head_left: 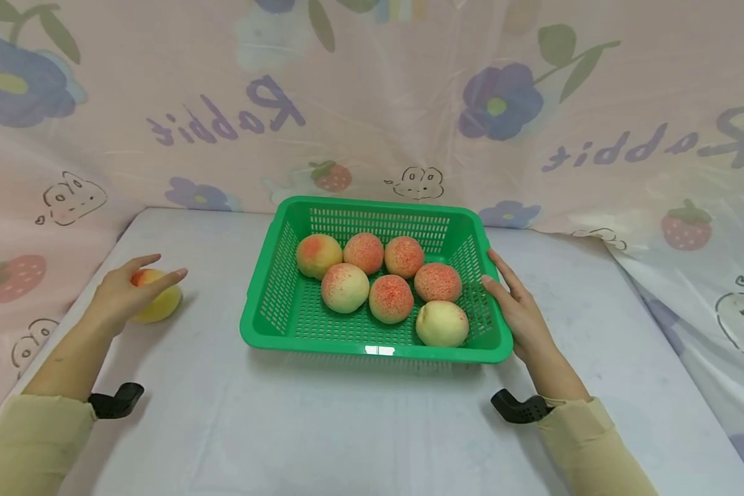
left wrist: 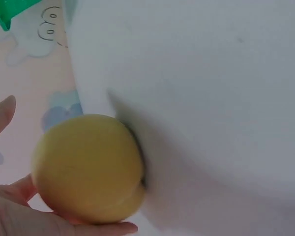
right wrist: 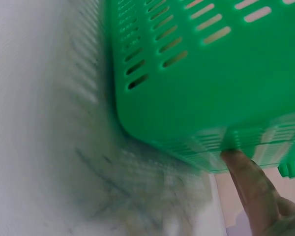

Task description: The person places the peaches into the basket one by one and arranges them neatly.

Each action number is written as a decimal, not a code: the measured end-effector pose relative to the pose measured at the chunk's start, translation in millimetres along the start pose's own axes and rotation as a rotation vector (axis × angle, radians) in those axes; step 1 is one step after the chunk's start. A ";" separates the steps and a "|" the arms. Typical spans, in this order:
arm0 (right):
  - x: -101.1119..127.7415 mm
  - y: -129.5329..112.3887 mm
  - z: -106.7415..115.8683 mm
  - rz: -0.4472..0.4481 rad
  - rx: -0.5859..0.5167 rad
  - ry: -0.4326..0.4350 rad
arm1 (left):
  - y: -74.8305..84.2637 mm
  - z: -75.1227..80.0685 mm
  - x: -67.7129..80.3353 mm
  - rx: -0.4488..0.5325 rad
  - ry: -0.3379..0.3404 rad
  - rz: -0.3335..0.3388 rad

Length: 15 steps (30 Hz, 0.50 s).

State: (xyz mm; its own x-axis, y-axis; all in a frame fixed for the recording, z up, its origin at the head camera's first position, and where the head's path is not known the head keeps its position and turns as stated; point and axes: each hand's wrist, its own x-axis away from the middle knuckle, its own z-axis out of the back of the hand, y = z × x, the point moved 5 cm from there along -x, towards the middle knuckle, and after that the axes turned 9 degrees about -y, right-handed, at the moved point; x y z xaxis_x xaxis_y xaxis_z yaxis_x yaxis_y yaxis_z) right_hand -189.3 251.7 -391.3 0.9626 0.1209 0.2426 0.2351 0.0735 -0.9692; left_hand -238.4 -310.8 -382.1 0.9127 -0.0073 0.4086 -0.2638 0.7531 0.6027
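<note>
Seven peaches (head_left: 391, 298) already lie in the green basket (head_left: 273, 289) at the centre of the head view, while an eighth, the loose peach (head_left: 159, 305), sits on the white tabletop (head_left: 359, 420) at mid-left, well apart from the basket. The left hand (head_left: 124, 293) is cupped over that fruit, fingers curled around its top and far side; the left wrist view shows the yellow underside (left wrist: 88, 167) resting against the palm and thumb, so the grip is closed on it but looks loose rather than firm. The right hand (head_left: 521, 310) lies with straight, spread fingers against the basket's right wall, one fingertip (right wrist: 241, 164) touching the plastic from outside.

The main risk, as I judge it, is the round fruit rolling out from under the left hand toward the tabletop's left edge, which lies close by. A second risk: the flat right hand only braces the basket, so a push from the other side could slide it. Fruit dropped from height might also knock the pale peach (head_left: 442, 322) nearest the front rim.
</note>
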 end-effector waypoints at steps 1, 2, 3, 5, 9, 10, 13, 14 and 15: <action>-0.1 -0.1 -0.1 0.003 -0.004 0.000 | -2.2 -0.5 -0.7 0.013 -0.004 0.010; -0.2 -0.2 -0.1 0.005 -0.007 0.000 | -4.5 -1.1 -1.5 0.021 -0.003 0.016; -0.2 -0.1 -0.1 0.005 -0.008 0.000 | -6.5 -1.5 -2.1 0.029 -0.001 0.018; -0.3 0.0 -0.3 0.005 -0.006 0.000 | -10.2 -2.3 -2.9 0.046 0.009 0.017; -0.3 -0.3 -0.7 0.003 0.001 0.000 | -15.3 -3.4 -3.8 0.070 0.034 -0.011; -0.3 -0.5 -0.7 0.003 0.003 0.002 | -16.3 -3.5 -3.9 0.077 0.040 -0.019; 0.0 -0.9 -0.7 0.004 0.006 0.006 | -19.4 -3.4 -4.5 0.085 0.050 -0.030; 0.0 -0.8 -0.7 0.004 0.008 0.006 | -20.5 -3.3 -4.7 0.088 0.051 -0.031; 0.0 -0.8 -0.8 0.004 0.010 0.006 | -21.7 -3.2 -5.1 0.094 0.051 -0.032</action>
State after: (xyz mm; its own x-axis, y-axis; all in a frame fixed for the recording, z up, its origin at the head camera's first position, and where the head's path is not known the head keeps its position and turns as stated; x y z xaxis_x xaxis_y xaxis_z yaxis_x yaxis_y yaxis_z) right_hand -189.4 250.8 -390.5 0.9643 0.1154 0.2383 0.2298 0.0825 -0.9697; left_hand -236.3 -325.0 -399.4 0.9354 0.0048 0.3537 -0.2596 0.6883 0.6773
